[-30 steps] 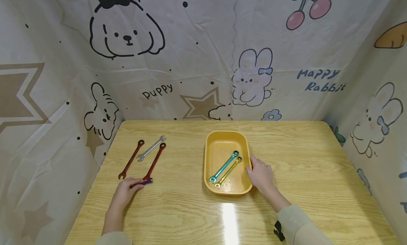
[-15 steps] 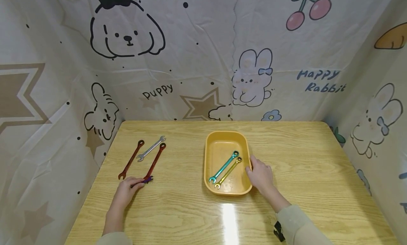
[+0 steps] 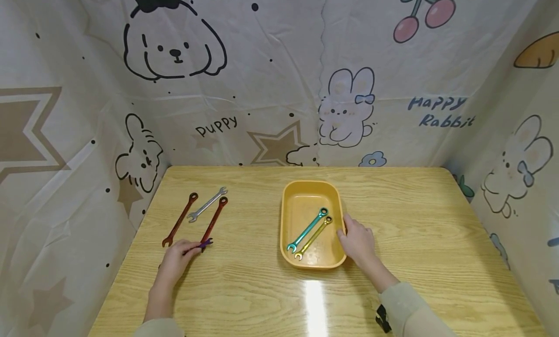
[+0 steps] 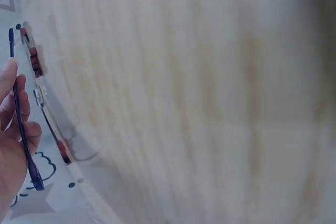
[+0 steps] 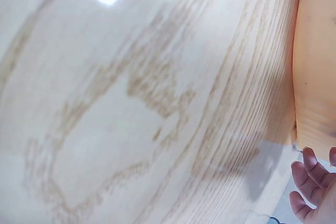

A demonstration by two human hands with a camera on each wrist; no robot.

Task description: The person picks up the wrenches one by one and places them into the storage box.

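My left hand (image 3: 175, 261) pinches a purple wrench (image 3: 206, 243) at the left of the table; in the left wrist view the thumb and fingers hold the wrench (image 4: 21, 121) along its shaft. Just beyond that hand lies a red wrench (image 3: 214, 219), its lower end behind the purple one. Another red wrench (image 3: 179, 220) and a silver open-end wrench (image 3: 207, 204) lie farther back. My right hand (image 3: 359, 238) grips the right side of a yellow tray (image 3: 282, 225), thumb over the rim. Inside the tray are a teal wrench (image 3: 307, 230) and a gold wrench (image 3: 313, 237).
The wooden table (image 3: 244, 288) ends at a printed cloth backdrop (image 3: 271, 84) behind and at both sides. A black object (image 3: 383, 318) shows by the right sleeve (image 3: 412, 308). The tray wall (image 5: 317, 61) stands close to the right hand's fingers.
My left hand has shifted slightly right and away from me, and the purple wrench has tilted and risen with it. The right hand and the tray stay in place.
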